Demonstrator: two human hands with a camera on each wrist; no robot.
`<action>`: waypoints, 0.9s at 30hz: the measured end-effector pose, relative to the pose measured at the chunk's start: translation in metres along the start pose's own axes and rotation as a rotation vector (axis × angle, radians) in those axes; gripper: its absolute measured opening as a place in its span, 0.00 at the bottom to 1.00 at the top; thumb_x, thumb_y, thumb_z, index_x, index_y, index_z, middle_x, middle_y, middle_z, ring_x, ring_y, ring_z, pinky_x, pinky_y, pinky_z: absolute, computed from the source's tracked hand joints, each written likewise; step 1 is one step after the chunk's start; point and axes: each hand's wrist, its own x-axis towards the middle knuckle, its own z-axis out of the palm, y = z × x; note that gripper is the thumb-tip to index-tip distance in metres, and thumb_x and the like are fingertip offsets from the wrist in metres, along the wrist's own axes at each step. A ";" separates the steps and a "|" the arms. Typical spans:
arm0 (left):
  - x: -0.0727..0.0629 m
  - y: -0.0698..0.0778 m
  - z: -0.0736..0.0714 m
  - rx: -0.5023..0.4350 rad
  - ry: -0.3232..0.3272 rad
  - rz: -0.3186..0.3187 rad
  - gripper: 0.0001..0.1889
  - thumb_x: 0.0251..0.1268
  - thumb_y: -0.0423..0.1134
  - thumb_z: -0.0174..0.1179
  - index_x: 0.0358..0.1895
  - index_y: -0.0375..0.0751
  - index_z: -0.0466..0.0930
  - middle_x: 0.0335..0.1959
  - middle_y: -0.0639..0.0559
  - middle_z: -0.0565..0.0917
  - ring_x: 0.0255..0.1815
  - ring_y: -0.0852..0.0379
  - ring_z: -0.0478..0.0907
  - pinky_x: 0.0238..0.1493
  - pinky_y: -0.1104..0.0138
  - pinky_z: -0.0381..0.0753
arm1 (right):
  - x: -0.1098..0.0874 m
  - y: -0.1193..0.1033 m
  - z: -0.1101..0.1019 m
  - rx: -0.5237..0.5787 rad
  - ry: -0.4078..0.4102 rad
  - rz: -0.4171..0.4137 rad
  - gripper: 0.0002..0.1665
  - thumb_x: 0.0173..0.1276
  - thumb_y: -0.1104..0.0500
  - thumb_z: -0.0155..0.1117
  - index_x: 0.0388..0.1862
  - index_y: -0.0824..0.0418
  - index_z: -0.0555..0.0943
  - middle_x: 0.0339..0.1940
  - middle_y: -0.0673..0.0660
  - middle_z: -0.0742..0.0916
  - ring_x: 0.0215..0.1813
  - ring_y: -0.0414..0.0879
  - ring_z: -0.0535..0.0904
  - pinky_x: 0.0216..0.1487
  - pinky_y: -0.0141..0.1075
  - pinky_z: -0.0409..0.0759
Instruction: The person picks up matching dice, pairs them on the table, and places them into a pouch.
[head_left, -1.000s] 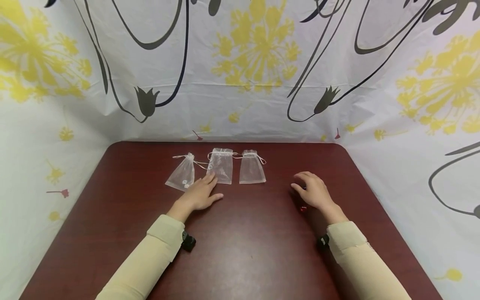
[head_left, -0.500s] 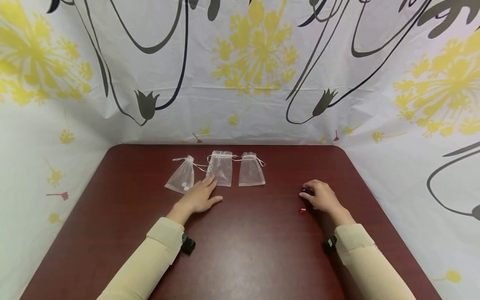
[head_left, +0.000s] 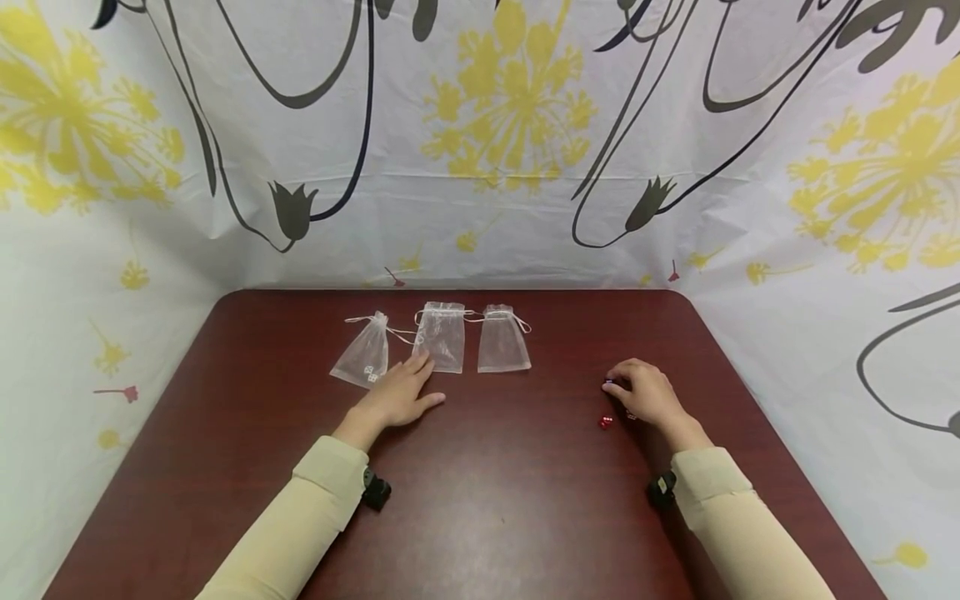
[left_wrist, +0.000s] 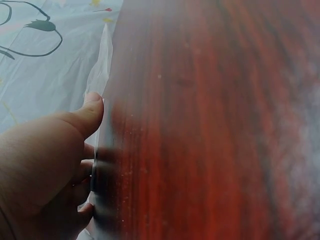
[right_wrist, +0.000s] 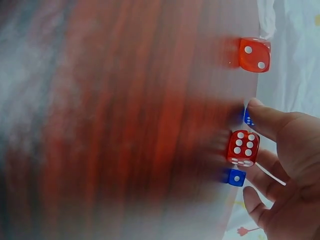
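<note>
My right hand [head_left: 647, 393] pinches a small blue die [right_wrist: 248, 117] between thumb and fingertips at the right of the table. In the right wrist view, a red die [right_wrist: 243, 148] showing six and a second blue die [right_wrist: 236, 177] sit close to its fingers, and another red die [right_wrist: 255, 55] stands apart beyond the thumb. My left hand [head_left: 397, 393] rests with fingers extended, its fingertips on the lower edge of the middle sheer drawstring bag [head_left: 444, 342]. Just left of it lies a drawn-up sheer bag [head_left: 365, 348] with small white dice inside.
A third sheer bag [head_left: 503, 343] lies flat, right of the middle one. All rest near the back of the dark red-brown table [head_left: 480, 500]. A patterned white cloth [head_left: 480, 225] rises behind the table and along both sides.
My right hand has shifted slightly right and toward me, and its thumb and fingers have come together on the blue die. A red die shows more fully now. The left hand stays in place.
</note>
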 end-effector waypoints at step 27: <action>-0.001 0.002 0.000 -0.015 0.010 -0.005 0.38 0.77 0.55 0.55 0.77 0.31 0.58 0.81 0.35 0.52 0.81 0.41 0.49 0.79 0.47 0.50 | 0.031 -0.077 0.001 0.213 0.076 -0.228 0.08 0.65 0.63 0.73 0.42 0.62 0.86 0.44 0.56 0.87 0.45 0.51 0.84 0.48 0.49 0.82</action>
